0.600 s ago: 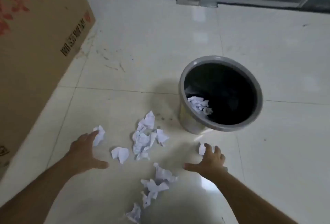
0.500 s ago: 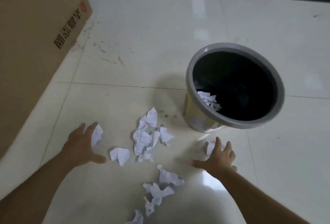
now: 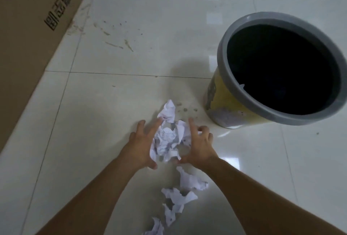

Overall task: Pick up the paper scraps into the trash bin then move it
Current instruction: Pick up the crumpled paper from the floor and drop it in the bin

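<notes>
A heap of crumpled white paper scraps (image 3: 167,139) lies on the pale tiled floor, squeezed between my two hands. My left hand (image 3: 139,146) cups its left side and my right hand (image 3: 200,146) cups its right side, fingers spread and thumbs tucked under the near edge. More loose scraps trail toward me: one (image 3: 189,179), another (image 3: 176,199), and a third at the bottom edge (image 3: 155,227). The trash bin (image 3: 223,62), grey-rimmed with a yellow wall and a dark inside, stands just right of and beyond my hands. A sliver of paper (image 3: 242,85) shows inside its near rim.
A large cardboard box (image 3: 28,28) with printed lettering fills the left side, its lower edge running diagonally along the floor. Scuff marks (image 3: 120,43) dot the tiles beyond the scraps. Bare tile spreads behind and to the right of the bin.
Both hands have swept inward from wide apart, pushing the scattered scraps into one heap between them. The view has dropped closer to the floor and the bin.
</notes>
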A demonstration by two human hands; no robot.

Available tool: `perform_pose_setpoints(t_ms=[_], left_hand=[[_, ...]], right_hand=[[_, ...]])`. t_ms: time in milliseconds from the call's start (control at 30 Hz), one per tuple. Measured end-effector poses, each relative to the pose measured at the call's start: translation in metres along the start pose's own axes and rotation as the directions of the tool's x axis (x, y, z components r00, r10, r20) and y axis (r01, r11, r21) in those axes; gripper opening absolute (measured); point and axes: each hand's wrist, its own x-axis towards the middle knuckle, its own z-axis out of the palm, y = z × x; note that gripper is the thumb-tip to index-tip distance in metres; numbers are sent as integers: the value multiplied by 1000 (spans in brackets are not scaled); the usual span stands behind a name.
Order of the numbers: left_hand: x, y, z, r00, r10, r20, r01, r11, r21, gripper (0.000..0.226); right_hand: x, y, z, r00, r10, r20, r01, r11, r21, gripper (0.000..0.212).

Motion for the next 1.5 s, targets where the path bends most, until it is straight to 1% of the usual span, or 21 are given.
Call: perform_pose_setpoints(t_ms=[67,133,167,233,267,300,400,500,600,733,833,900,967,1000,1033,1100,1133,1233,1367,1433,1500], left_hand=[[6,12,6,998,59,35,-60,998,31,144],[8,20,14,994,80,74,-81,997,5,131],[7,22,20,992,90,86,-86,995,-50,119],[2,26,27,988,146,54,-132,971,-200,82],[-1,27,29,986,164,25,-154,962,-224,66],[-3,27,31,985,173,1,-169,964,-207,59],[-9,30,30,994,108,-17,-109,984,-139,53],[-17,33,13,993,86,-81,-101,974,-205,40],[-31,37,-30,973,126,-193,-159,974,-164,45],[-49,63,-128,931,155,-332,-180,982,-47,48],[-56,109,-198,855,228,-467,-251,968,11,43],[-55,151,-231,784,286,-551,-315,948,43,45],[-50,196,-248,761,261,-594,-369,927,-67,30],[-47,217,-250,764,257,-592,-388,916,-102,24],[-44,237,-248,756,308,-578,-420,905,-66,25],[-36,268,-234,724,450,-523,-484,871,79,41],[-33,280,-227,711,488,-507,-504,856,118,45],[-24,304,-213,697,536,-477,-544,828,135,49],[-17,320,-199,670,558,-490,-573,808,135,49],[-15,321,-193,695,528,-488,-548,828,114,56],[-15,319,-189,791,469,-393,-477,875,84,79]], right_hand=[[4,-12,8,998,-54,23,56,997,-51,130],[1,-18,16,995,-79,62,82,995,-53,122],[-2,-19,20,994,-78,75,82,995,-49,117],[-9,-19,26,991,-84,103,88,995,-39,103],[-12,-19,27,989,-93,118,98,994,-38,97],[-15,-19,27,986,-98,133,104,994,-32,91],[-20,-21,22,985,-108,136,108,994,12,78],[-25,-33,5,983,-168,75,164,985,61,63],[-33,-61,-28,959,-283,-4,282,954,99,58],[-43,-122,-94,898,-407,-166,425,900,92,52],[-47,-157,-168,842,-446,-303,485,872,64,47],[-52,-161,-221,811,-444,-380,491,871,29,52],[-62,-148,-270,777,-448,-442,480,876,-44,54],[-67,-136,-289,760,-446,-473,469,880,-75,53],[-73,-123,-304,747,-440,-498,455,885,-98,53],[-82,-93,-323,748,-408,-524,407,905,-124,56],[-85,-80,-328,754,-388,-530,380,916,-129,58],[-87,-49,-333,759,-327,-563,320,940,-115,64],[-84,-26,-334,749,-292,-594,295,951,-96,64],[-81,-18,-333,768,-273,-580,278,957,-82,74],[-80,-12,-330,808,-239,-538,220,970,-99,89]])
